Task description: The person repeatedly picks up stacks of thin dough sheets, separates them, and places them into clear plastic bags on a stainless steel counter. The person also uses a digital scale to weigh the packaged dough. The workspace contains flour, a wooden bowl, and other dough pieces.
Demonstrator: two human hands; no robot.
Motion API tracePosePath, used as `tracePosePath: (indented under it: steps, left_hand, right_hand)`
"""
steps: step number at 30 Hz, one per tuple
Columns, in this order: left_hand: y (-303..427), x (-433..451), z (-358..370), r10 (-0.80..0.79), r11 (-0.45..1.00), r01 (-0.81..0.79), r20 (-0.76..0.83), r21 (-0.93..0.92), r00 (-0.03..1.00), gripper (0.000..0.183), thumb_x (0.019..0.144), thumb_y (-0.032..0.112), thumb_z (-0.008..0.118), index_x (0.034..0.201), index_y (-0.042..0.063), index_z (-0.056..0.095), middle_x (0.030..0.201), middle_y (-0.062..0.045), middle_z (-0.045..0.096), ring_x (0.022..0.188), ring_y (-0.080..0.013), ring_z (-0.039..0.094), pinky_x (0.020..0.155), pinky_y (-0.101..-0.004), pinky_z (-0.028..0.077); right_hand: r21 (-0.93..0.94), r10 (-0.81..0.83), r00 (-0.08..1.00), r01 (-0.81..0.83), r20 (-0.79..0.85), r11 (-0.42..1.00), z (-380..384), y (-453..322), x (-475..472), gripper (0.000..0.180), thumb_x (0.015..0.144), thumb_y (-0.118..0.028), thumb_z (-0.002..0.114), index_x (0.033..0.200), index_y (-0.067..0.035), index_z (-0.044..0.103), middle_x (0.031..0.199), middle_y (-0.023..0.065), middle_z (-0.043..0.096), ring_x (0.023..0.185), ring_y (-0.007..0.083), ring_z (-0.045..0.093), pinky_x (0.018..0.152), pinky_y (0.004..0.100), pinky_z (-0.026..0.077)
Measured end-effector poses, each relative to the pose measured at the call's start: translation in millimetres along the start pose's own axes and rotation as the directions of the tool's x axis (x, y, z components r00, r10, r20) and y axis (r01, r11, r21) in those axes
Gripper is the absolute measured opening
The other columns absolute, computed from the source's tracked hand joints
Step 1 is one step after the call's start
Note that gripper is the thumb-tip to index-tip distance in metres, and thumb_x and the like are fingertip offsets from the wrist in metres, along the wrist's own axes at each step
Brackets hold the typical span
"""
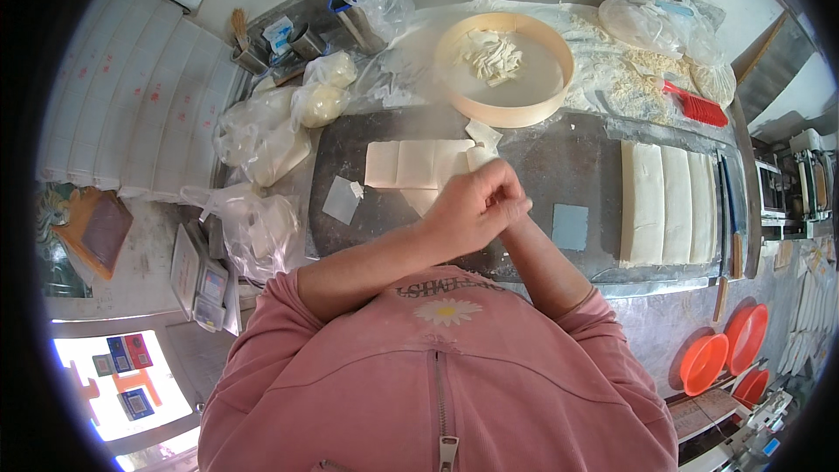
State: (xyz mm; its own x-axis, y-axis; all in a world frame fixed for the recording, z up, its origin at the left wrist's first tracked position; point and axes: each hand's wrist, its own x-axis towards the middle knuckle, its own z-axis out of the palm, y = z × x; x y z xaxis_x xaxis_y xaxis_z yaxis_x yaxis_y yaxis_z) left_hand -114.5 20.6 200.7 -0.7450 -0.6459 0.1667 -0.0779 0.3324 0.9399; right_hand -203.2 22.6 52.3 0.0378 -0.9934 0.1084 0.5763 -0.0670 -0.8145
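My left hand [468,206] lies across my right wrist [518,226], its fingers curled; whether they grip anything is unclear. My right hand is mostly hidden behind it. Just beyond are a row of pale folded dough sheets [416,162], a small roll of dough [480,156] and a loose dough piece [484,134]. A thin pale sheet [341,200] lies to the left on the dark board [537,151], and a grey rectangular plate [570,227] to the right. Long pale dough slabs [667,204] lie side by side at the board's right end.
A round wood-rimmed sieve [511,117] holding dough strips stands behind the board. Bagged dough [262,137] and metal canisters [308,42] are at left. A red brush [701,108] and filled plastic bags [645,19] lie at back right. Red basins [702,364] stand at lower right.
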Motion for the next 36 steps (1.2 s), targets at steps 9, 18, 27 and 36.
tracePosePath:
  steps: [9, 18, 27, 36]
  left_hand:
    - [16.1, -6.1, -12.0, -0.111, 0.779, 0.059, 0.044, 0.624, 0.993, 0.021, 0.082, 0.019, 0.066, 0.082, 0.003, 0.053, 0.069, -0.009, 0.058, 0.065, -0.0224, 0.061, 0.057, -0.0317, 0.047]
    - [-14.2, -1.3, 10.0, 0.441, 0.55, -0.47, 0.238, 0.69, 0.865, 0.015, 0.068, 0.007, 0.062, 0.082, 0.008, 0.056, 0.084, -0.007, 0.052, 0.071, -0.0252, 0.057, 0.059, -0.0354, 0.048]
    - [7.8, -8.9, -8.8, 0.376, 0.792, -0.262, -0.103, 0.552, 0.921, 0.027, 0.084, 0.014, 0.061, 0.11, 0.007, 0.054, 0.102, -0.012, 0.058, 0.093, -0.0272, 0.056, 0.079, -0.0372, 0.046]
    - [-101.8, -57.1, -54.4, -0.813, 0.365, 0.282, -0.156, -0.887, 0.56, 0.048, 0.094, 0.054, 0.036, 0.103, 0.012, 0.057, 0.093, -0.004, 0.059, 0.091, -0.0155, 0.053, 0.08, -0.0346, 0.038]
  right_hand:
    - [-0.202, -0.011, 0.998, -0.002, -0.064, 0.979, -4.7, -18.7, -6.4, 0.031, 0.089, -0.025, 0.056, 0.114, -0.006, 0.053, 0.105, 0.0042, 0.058, 0.096, 0.0165, 0.057, 0.082, 0.0319, 0.049]
    - [0.102, 0.049, 0.993, -0.038, -0.107, 0.994, 3.7, -4.2, 0.2, 0.029, 0.088, -0.019, 0.052, 0.114, -0.006, 0.053, 0.105, 0.007, 0.057, 0.096, 0.0252, 0.058, 0.081, 0.0346, 0.05]
    - [-0.435, 0.025, 0.974, -0.123, -0.225, 0.892, 3.2, -51.6, -2.7, 0.029, 0.084, -0.028, 0.059, 0.101, -0.005, 0.055, 0.099, 0.0129, 0.06, 0.094, 0.0308, 0.06, 0.076, 0.038, 0.051]
    - [-0.898, -0.055, 0.95, 0.269, 0.306, -0.348, 106.9, -108.1, 19.9, 0.022, 0.087, -0.024, 0.055, 0.086, -0.002, 0.054, 0.082, 0.0177, 0.058, 0.074, 0.0364, 0.061, 0.061, 0.0453, 0.048]
